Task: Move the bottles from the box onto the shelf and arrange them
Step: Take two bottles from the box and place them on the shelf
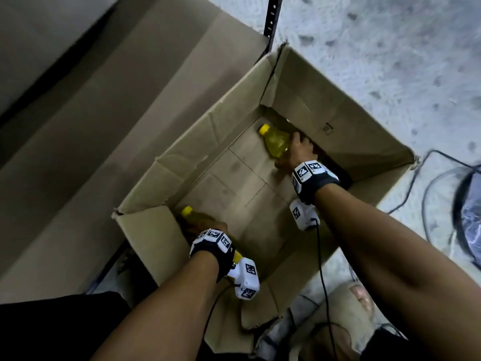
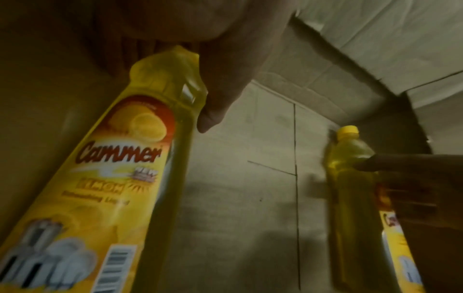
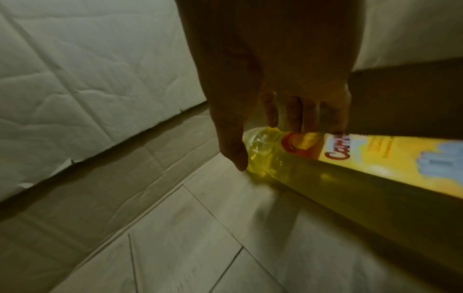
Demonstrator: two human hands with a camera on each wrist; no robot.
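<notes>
Cardboard, head view: an open brown box (image 1: pixel 338 121) on a pale floor, two yellow bottles inside.
Head view, left hand: the left hand (image 1: pixel 208 229) is down in the box's near-left corner, wrapped over the near bottle (image 1: pixel 192 214); only that bottle's yellow cap and shoulder show.
Head view, right hand: the right hand (image 1: pixel 299 152) is clasped on the far bottle (image 1: pixel 276 139), which lies against the box's far wall, cap toward the far-left corner.
Head view, surroundings: a flat cardboard sheet (image 1: pixel 104 126) beside the box, a black upright post (image 1: pixel 272 19), cables (image 1: pixel 416 178) at the right.
Left wrist view: the near bottle (image 2: pixel 120 178) fills the left of the picture, its label reading "Cammer" and "Lemon"; the left hand (image 2: pixel 220 59) is curled around its neck, which the head view hides. The far bottle (image 2: pixel 350 178) stands out across the box floor, dark fingers (image 2: pixel 400 164) over it.
Right wrist view: the right hand (image 3: pixel 270 79) closes around the far bottle (image 3: pixel 325 168) near its shoulder, thumb below, fingers above; the cap is hidden behind the thumb.
Hard to make out: both wrist views are dim and blurred, and small label print is unreadable.
</notes>
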